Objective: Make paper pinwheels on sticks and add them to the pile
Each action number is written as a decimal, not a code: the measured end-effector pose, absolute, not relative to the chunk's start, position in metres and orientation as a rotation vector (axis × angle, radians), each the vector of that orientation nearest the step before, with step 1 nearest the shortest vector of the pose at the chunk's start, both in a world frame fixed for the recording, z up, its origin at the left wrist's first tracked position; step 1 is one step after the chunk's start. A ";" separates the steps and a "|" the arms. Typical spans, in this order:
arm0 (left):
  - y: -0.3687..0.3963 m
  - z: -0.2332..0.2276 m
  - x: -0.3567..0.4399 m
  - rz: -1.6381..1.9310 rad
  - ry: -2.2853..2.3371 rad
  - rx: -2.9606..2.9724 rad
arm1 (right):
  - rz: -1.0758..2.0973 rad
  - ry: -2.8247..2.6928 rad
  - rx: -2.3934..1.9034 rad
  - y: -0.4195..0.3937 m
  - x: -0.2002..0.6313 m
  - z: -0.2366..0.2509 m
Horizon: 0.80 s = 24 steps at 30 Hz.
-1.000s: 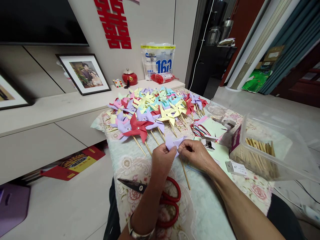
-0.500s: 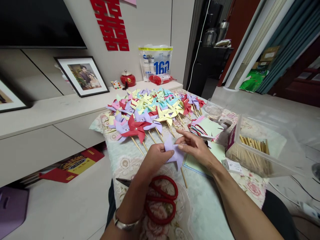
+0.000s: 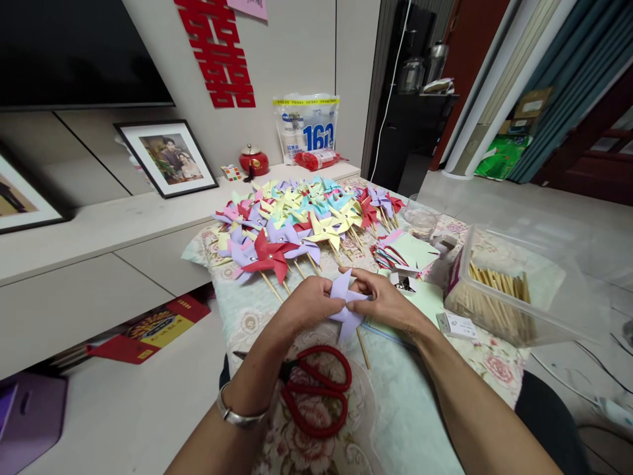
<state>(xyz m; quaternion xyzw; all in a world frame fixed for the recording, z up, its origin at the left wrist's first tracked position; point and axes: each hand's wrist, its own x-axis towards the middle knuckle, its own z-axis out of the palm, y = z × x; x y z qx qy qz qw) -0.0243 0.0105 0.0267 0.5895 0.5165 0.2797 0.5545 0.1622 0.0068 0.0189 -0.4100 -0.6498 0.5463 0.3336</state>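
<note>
The fingertips of both hands pinch a lilac paper pinwheel [image 3: 345, 300] between them, just above the flowered tablecloth [image 3: 410, 409]; the left hand [image 3: 309, 305] grips its left side with thumb and curled fingers, while the right hand [image 3: 383, 300] closes on its right side, forefinger laid along the upper fold; the paper's points stick out above and below the grip, and a thin wooden stick [image 3: 362, 346] runs down from under it toward the near edge; a metal bangle [image 3: 237, 414] sits on the left wrist. Just below the hands lie red-handled scissors [image 3: 316, 389], flat on the cloth, partly under the left forearm. Beyond the hands a heap of finished pinwheels [image 3: 301, 221] in red, yellow, blue, pink and lilac spreads over the far half of the table, sticks pointing toward the person; right of it lies a stack of cut paper squares [image 3: 408, 254]; further right stands a clear plastic box of wooden sticks [image 3: 499, 300].
</note>
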 end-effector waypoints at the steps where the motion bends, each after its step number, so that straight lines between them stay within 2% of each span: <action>1: 0.011 0.026 -0.024 0.661 1.217 1.397 | 1.423 -1.697 -1.075 0.007 0.162 0.019; 17: 0.017 0.034 -0.025 0.589 1.127 1.420 | 1.488 -1.639 -1.077 0.006 0.163 0.020; 20: 0.014 0.038 -0.025 0.730 1.202 1.359 | 1.483 -1.520 -1.053 0.008 0.164 0.020; 24: 0.005 0.038 -0.013 1.134 1.333 1.062 | 1.459 -1.329 -1.014 0.011 0.164 0.018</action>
